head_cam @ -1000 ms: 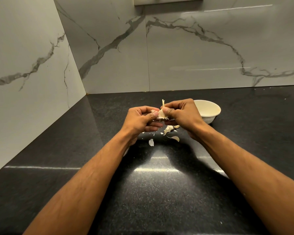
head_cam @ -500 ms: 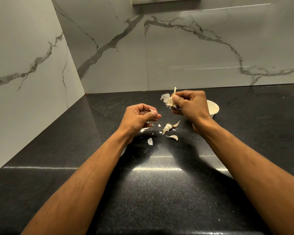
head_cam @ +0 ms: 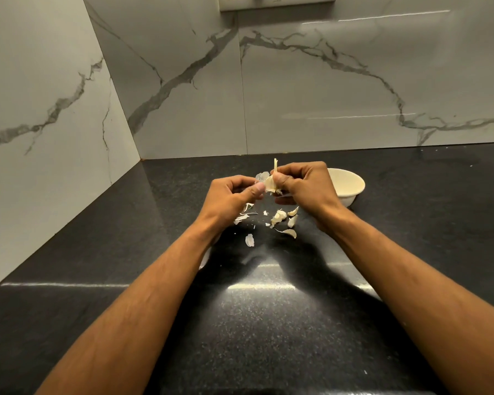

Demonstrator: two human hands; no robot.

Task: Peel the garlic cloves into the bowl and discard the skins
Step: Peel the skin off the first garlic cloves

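The bowl (head_cam: 350, 186) at 3 o'clock of the hands is partly hidden behind the right hand (head_cam: 305, 186), contents not visible. That hand pinches the garlic (head_cam: 271, 182), stem pointing to 12 o'clock. The left hand (head_cam: 231, 196), apart half a second ago, now pinches its skin. Loose skins (head_cam: 280, 217) lie at 6 o'clock.

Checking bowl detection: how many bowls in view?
1. The bowl sits on the counter behind the right hand, which partly covers it. None other visible.
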